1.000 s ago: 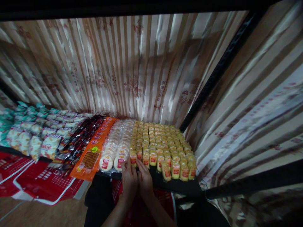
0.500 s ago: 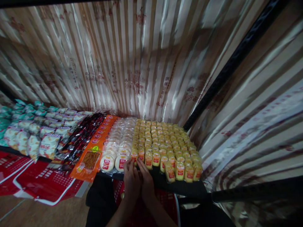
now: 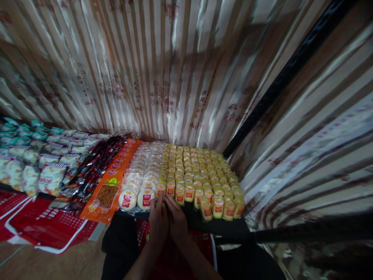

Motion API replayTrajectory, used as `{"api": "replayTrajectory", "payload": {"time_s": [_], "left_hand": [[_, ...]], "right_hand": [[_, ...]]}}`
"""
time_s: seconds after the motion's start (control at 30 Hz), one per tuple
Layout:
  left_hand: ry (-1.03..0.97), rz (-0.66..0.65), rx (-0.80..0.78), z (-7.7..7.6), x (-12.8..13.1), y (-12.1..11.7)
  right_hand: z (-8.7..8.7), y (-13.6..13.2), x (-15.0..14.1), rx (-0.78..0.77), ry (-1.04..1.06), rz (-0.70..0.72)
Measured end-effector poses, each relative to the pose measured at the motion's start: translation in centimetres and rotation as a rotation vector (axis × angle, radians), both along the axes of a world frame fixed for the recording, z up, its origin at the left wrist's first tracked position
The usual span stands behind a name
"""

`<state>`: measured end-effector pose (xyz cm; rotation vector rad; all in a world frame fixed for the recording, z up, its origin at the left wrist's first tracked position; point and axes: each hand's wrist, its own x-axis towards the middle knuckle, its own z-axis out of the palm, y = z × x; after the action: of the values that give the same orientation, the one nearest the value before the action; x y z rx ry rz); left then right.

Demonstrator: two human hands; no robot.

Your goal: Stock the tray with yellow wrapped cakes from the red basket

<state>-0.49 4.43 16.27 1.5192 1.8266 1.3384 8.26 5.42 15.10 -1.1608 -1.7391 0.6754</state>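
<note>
My left hand (image 3: 159, 218) reaches up to the shelf's front edge, its fingers stretched out against the lower front of a yellow wrapped snack cake (image 3: 161, 188). Close beside it, my right hand (image 3: 177, 218) has its fingers extended at the foot of the neighbouring yellow wrapped cake (image 3: 170, 188). Both thumbs are hard to make out in the dim light. The yellow packets stand in tight rows to the right of the hands. Left of them are rows of round white wrapped crackers (image 3: 146, 199) with red labels.
An orange snack-stick bag (image 3: 106, 196), dark shiny packets (image 3: 90, 167) and white snack bags (image 3: 52, 179) line the black shelf (image 3: 215, 226) leftward. Red baskets (image 3: 52, 229) sit below. A black post (image 3: 279, 83) slants up at the right, before a pleated curtain (image 3: 175, 70).
The view has shifted slightly, so the shelf goods appear a little farther left. Both hands stay at the front of the yellow packets, with fingers still extended.
</note>
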Motion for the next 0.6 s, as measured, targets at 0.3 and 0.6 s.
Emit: {"api": "replayTrajectory", "payload": {"time_s": [0.3, 0.6], "left_hand": [[-0.101, -0.092, -0.004, -1.2, 0.1, 1.0], [-0.095, -0.076, 0.139, -1.5, 0.1, 0.7]], "right_hand": [[1.1, -1.9, 3.1, 0.111, -0.089, -0.139], [1.5, -4.5, 7.4, 0.073, -0.135, -0.206]]}}
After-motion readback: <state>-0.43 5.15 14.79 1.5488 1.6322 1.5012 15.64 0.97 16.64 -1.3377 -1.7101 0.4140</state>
